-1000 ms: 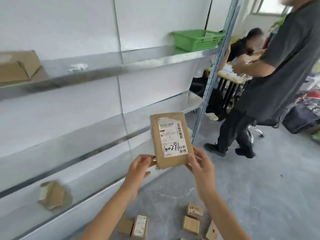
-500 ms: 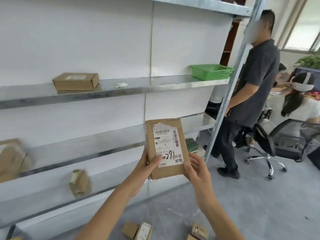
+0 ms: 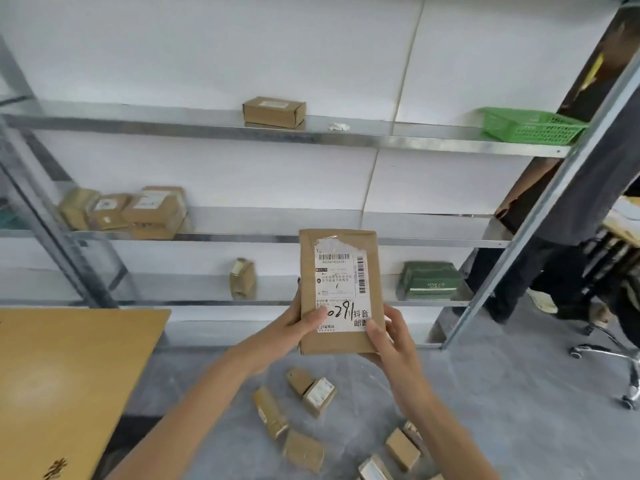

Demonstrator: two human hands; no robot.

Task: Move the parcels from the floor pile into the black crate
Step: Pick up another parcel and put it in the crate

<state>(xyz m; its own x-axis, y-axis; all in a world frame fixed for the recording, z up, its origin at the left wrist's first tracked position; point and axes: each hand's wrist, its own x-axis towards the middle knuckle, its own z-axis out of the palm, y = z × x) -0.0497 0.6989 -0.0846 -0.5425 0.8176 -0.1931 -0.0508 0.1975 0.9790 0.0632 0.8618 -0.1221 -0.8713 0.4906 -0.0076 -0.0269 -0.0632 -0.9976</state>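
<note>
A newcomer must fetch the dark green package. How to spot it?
Find the metal shelving against the white wall. On its lowest shelf, right end, lies the dark green package. Every parcel around it is brown cardboard.

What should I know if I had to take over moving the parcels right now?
Left hand: holds the parcel by its lower left edge, thumb on the label.
Right hand: holds its lower right corner.
The parcel is upright, label towards the camera, in front of the shelves.
Floor pile: several small parcels lie loose on the floor below the hands.
Black crate: not in view, so what is already in it cannot be told.
Left to do: find the crate, put this parcel in, then fetch the ones on the floor.
</note>
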